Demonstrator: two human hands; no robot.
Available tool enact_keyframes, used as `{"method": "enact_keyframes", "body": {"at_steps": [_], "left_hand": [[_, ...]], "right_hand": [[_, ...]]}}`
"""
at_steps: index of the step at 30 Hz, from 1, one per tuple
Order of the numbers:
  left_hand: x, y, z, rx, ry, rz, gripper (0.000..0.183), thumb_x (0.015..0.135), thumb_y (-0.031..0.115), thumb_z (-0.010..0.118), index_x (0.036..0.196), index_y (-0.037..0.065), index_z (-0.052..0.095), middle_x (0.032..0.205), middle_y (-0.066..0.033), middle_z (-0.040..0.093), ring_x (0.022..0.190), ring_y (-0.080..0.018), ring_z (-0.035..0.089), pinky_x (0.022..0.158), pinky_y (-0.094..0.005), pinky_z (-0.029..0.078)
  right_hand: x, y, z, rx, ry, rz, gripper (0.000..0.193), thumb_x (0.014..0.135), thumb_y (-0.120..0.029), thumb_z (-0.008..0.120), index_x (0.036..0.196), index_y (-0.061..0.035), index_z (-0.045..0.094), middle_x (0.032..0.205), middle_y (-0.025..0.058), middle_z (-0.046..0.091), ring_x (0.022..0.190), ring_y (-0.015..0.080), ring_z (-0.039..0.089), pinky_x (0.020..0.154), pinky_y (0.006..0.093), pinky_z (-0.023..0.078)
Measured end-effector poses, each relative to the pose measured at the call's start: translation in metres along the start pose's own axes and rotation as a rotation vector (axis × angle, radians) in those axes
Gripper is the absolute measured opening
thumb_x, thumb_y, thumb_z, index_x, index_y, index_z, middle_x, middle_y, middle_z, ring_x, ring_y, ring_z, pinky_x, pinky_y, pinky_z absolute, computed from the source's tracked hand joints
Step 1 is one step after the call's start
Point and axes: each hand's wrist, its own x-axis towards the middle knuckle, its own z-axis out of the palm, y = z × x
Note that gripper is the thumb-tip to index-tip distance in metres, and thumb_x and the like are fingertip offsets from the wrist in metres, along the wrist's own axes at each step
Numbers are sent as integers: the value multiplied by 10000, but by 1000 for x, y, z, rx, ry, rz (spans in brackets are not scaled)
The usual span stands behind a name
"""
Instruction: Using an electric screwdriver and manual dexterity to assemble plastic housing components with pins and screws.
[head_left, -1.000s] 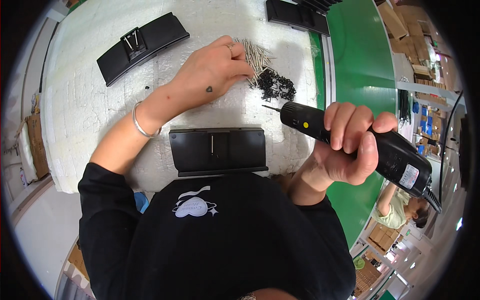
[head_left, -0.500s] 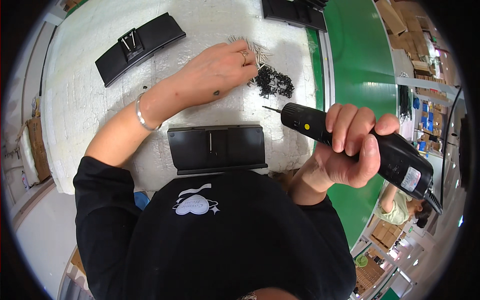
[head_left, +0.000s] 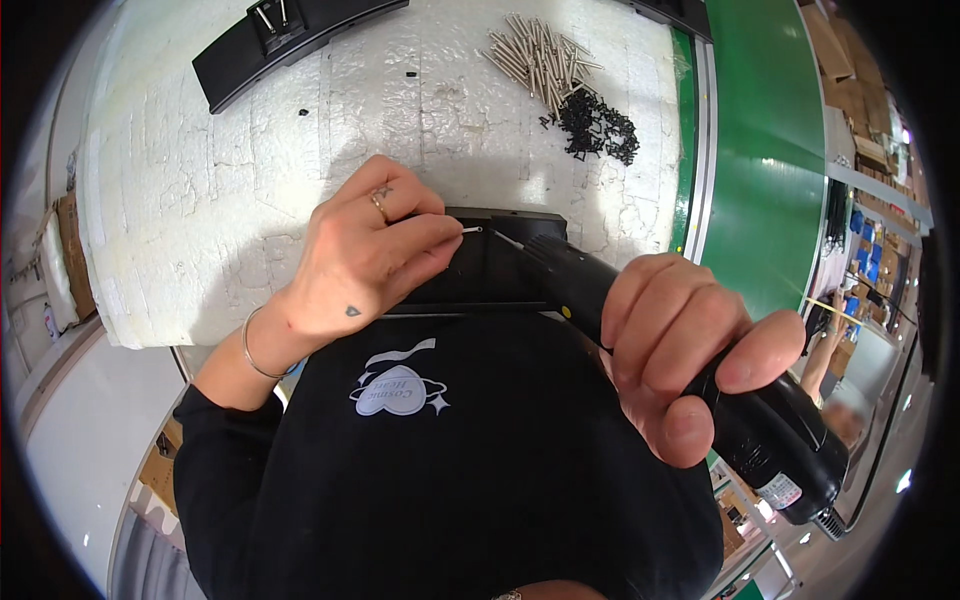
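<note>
The near black panel (head_left: 500, 285) lay before the person's body, partly hidden behind the left hand (head_left: 370, 245) and the black electric screwdriver (head_left: 580, 280). The left hand's fingers were pinched nearly together on one slim metal pin (head_left: 472, 230), covering all but its end. The right hand's (head_left: 680, 350) fingers were wrapped around the screwdriver's rounded barrel, its thin bit near the pin; contact was unclear. The upper edge cut off a second, curved panel (head_left: 310, 42) bearing two pins, and a black part (head_left: 685, 14) at upper right. On the rough, whitish surface (head_left: 230, 190), piled silvery pins (head_left: 535, 60) and tiny black screws (head_left: 597, 128) were too tangled to count; two black bits (head_left: 411, 74) lay apart.
</note>
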Motion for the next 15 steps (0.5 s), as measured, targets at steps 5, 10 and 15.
{"method": "enact_keyframes", "body": {"at_steps": [5, 10, 15], "left_hand": [[-2, -1, 6, -33, -4, -66, 235, 631, -14, 793, 838, 50, 701, 804, -44, 622, 799, -238, 577, 669, -327, 490], [1, 0, 8, -14, 17, -67, 156, 650, 16, 760, 760, 53, 656, 771, -27, 606, 768, -237, 571, 629, -326, 503], [-1, -1, 13, -31, 43, -89, 157, 647, 14, 757, 752, 55, 649, 766, -31, 604, 763, -239, 574, 623, -328, 502]], "right_hand": [[0, 3, 2, 6, -1, 37, 311, 833, -110, 642, 1041, -144, 413, 652, -23, 517, 483, 106, 490, 506, 255, 422], [1, 3, 1, -5, -25, 53, 307, 829, -107, 630, 1043, -141, 413, 654, -23, 515, 489, 106, 488, 521, 266, 426], [1, 6, 3, -21, -28, 76, 300, 831, -106, 622, 1042, -138, 411, 659, -20, 514, 490, 107, 487, 533, 271, 429]]}}
